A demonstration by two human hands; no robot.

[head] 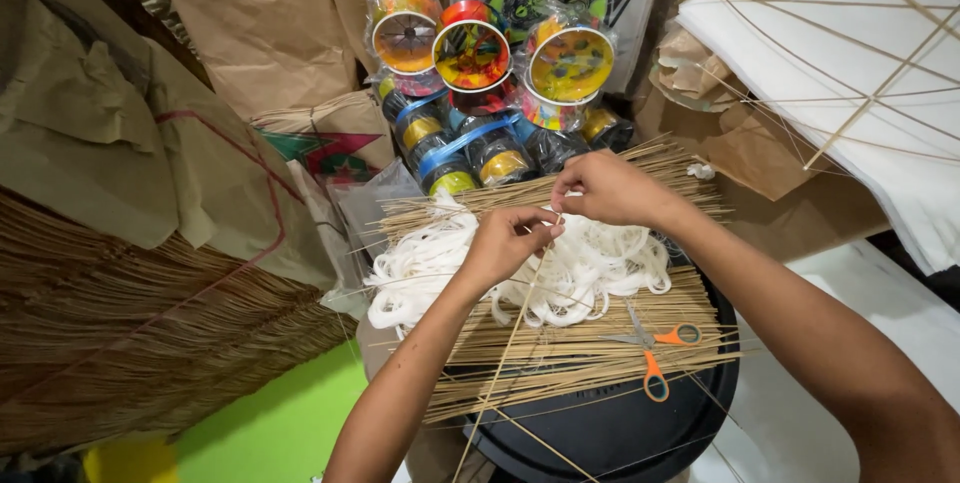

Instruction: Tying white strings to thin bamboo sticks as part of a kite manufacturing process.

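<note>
My left hand (pixel 508 241) and my right hand (pixel 603 189) meet above a heap of white string (pixel 430 265), both pinching where a thin bamboo stick (pixel 502 358) and a strand of white string come together. The stick runs down toward me between my forearms. Under the string lies a thick layer of thin bamboo sticks (pixel 560 353) spread over a round black tray (pixel 620 433). Orange-handled scissors (pixel 652 351) rest on the sticks just right of my left forearm.
Several colourful thread spools (pixel 471 55) in plastic wrap stand behind the sticks. Brown paper sheets (pixel 262 33) lean at the back left, a big bundle of sticks (pixel 120 333) lies at left. White paper kites with stick frames (pixel 850 53) sit at right.
</note>
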